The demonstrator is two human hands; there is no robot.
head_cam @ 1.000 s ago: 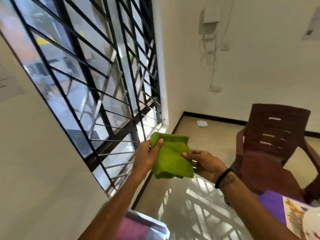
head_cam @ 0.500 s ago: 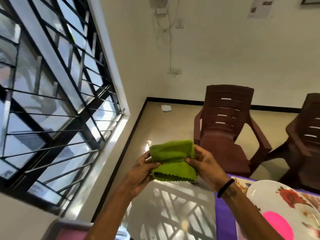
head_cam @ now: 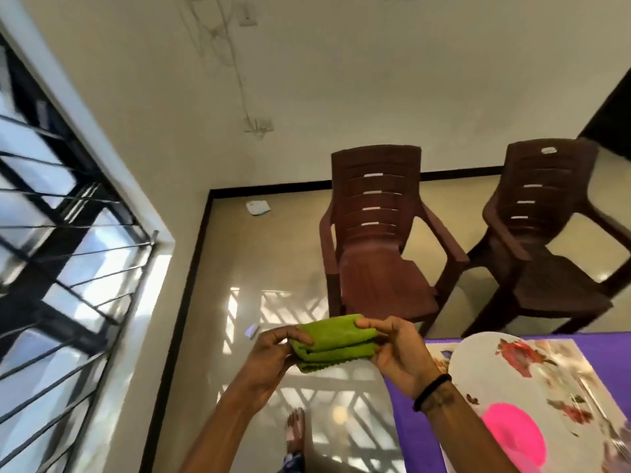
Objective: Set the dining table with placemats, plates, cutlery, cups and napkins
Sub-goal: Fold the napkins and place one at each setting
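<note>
A: The napkin (head_cam: pixel 336 339), green and folded into a thick band with a zigzag edge hanging below, is up in the air between both hands, out over the floor (head_cam: pixel 259 268) just left of the table (head_cam: pixel 413 438). It is not touching the table at all.

B: How is each grip on it?

A: The left hand (head_cam: pixel 273 356) pinches the left end, thumb on top and fingers curled beneath. The right hand (head_cam: pixel 397 349) holds the right end the same way, thumb along the top fold and fingers wrapped behind. Both grips are closed on the cloth.

B: So which step is this?

A: I judge it to be the napkin step, at the folding stage. The setting on the table already has a floral placemat (head_cam: pixel 560 363) over the purple cloth, a white plate (head_cam: pixel 478 367) with a flower pattern on the mat, and something bright pink (head_cam: pixel 515 438) on the plate; whether that is a cup I cannot tell. Some cutlery (head_cam: pixel 601 414) seems to lie at the far right of the mat, but it is blurred.

B: And the next move?

A: Probably bringing the napkin right and down to that setting. It calls for keeping the folds pressed together so the layers do not spring open, then laying it flat beside the plate or on the bare strip of mat. The cloth is soft, so one hand may need to smooth it once it is down.

B: Anything in the way?

A: Two brown plastic chairs (head_cam: pixel 379 240) stand beyond the table, well apart from the hands.
</note>
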